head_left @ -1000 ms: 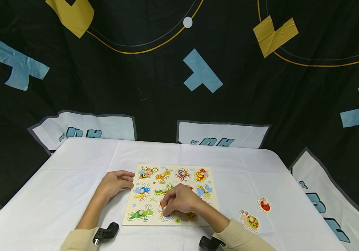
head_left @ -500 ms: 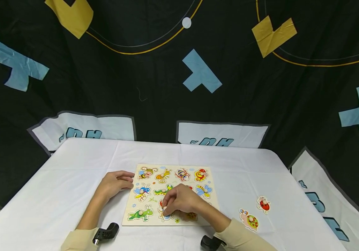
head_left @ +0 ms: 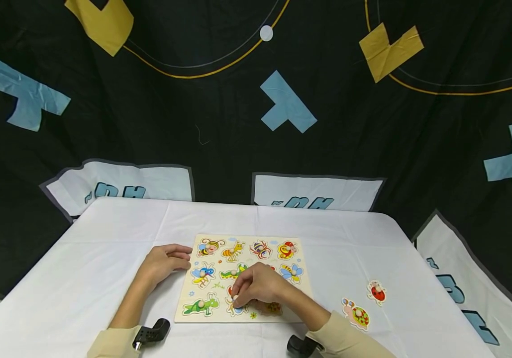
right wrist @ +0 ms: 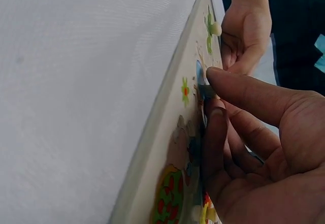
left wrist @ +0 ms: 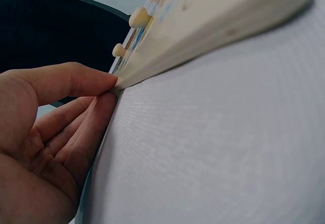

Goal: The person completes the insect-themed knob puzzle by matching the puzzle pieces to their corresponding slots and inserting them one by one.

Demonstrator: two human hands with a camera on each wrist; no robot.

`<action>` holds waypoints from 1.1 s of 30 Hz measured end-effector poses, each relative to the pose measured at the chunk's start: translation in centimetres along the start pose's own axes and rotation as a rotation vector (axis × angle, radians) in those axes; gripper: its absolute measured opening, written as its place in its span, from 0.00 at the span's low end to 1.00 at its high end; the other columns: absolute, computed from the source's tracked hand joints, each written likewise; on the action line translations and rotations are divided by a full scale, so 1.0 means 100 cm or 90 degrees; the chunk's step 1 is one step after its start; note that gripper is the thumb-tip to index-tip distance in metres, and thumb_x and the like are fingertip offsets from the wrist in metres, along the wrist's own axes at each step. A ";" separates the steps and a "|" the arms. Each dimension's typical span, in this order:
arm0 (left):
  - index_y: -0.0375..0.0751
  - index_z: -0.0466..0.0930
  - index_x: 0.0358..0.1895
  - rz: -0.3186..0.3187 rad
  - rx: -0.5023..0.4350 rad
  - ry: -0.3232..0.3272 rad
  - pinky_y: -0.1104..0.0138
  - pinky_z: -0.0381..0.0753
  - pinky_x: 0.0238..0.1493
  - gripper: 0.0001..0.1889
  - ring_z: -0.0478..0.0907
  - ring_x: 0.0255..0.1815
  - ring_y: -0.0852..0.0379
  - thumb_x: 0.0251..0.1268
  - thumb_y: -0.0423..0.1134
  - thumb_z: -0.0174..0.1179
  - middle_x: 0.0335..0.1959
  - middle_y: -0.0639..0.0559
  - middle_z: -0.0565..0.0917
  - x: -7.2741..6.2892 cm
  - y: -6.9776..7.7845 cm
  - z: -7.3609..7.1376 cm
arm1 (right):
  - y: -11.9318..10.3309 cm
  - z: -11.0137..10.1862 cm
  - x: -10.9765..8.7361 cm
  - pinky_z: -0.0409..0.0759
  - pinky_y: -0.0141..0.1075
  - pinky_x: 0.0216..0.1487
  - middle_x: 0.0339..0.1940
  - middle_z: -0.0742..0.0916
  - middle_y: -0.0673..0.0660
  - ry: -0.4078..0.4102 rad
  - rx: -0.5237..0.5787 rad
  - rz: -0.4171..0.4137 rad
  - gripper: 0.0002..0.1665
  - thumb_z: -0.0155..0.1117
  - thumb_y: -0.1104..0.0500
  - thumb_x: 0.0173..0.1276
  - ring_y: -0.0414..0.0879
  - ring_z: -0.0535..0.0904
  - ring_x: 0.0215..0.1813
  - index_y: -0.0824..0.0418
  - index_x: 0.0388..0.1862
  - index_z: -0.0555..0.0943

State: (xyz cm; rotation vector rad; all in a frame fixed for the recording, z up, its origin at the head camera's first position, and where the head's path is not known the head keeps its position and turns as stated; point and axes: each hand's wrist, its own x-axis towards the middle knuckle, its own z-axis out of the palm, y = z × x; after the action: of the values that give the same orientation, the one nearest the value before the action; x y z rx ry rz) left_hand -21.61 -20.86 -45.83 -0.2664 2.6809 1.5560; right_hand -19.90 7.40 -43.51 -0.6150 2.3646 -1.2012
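Note:
A wooden knob puzzle board (head_left: 188,318) with insect pictures lies on the white-covered table. My right hand (head_left: 260,286) pinches the knob of a winged-insect puzzle piece (head_left: 239,311) between thumb and fingers, in the board's near row. In the right wrist view this piece (right wrist: 199,71) lies at the board's face, mostly behind the fingers. At the board's left edge, my left hand (head_left: 163,263) touches the side with its fingertips, fingers relaxed. Its thumb (left wrist: 96,80) meets the board edge in the left wrist view. A grasshopper piece (head_left: 201,304) sits left of the right hand.
To the right of the board lie two loose pieces, a snail (head_left: 358,318) and a ladybug (head_left: 376,292). Several knobbed pieces sit in the board, such as a spider (head_left: 260,249) and a dragonfly (head_left: 291,272). Behind the table hangs a black cloth (head_left: 220,124).

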 end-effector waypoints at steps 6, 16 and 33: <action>0.38 0.86 0.54 -0.003 -0.001 -0.004 0.68 0.76 0.41 0.22 0.80 0.41 0.57 0.53 0.34 0.72 0.38 0.51 0.89 0.000 0.000 0.000 | -0.001 -0.004 -0.002 0.72 0.29 0.29 0.22 0.88 0.49 -0.013 0.000 -0.003 0.07 0.82 0.63 0.50 0.38 0.79 0.25 0.56 0.27 0.89; 0.38 0.86 0.54 0.004 0.000 -0.003 0.68 0.76 0.42 0.21 0.80 0.41 0.58 0.53 0.34 0.72 0.38 0.51 0.90 0.000 0.000 -0.001 | 0.003 -0.014 -0.001 0.73 0.31 0.27 0.23 0.89 0.50 0.001 0.032 0.013 0.07 0.80 0.63 0.52 0.40 0.79 0.25 0.56 0.29 0.90; 0.37 0.86 0.54 0.000 -0.009 -0.003 0.70 0.77 0.40 0.22 0.80 0.40 0.60 0.52 0.33 0.72 0.38 0.51 0.89 -0.001 0.001 -0.001 | 0.018 -0.051 -0.013 0.76 0.35 0.28 0.21 0.87 0.50 0.042 0.017 0.018 0.07 0.79 0.62 0.53 0.43 0.77 0.23 0.59 0.30 0.88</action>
State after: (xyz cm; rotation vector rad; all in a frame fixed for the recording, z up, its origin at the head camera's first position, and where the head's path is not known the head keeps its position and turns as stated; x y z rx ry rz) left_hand -21.57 -20.87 -45.67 -0.2623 2.6681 1.5743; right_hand -22.01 12.33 -42.03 -0.5383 2.3987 -1.2571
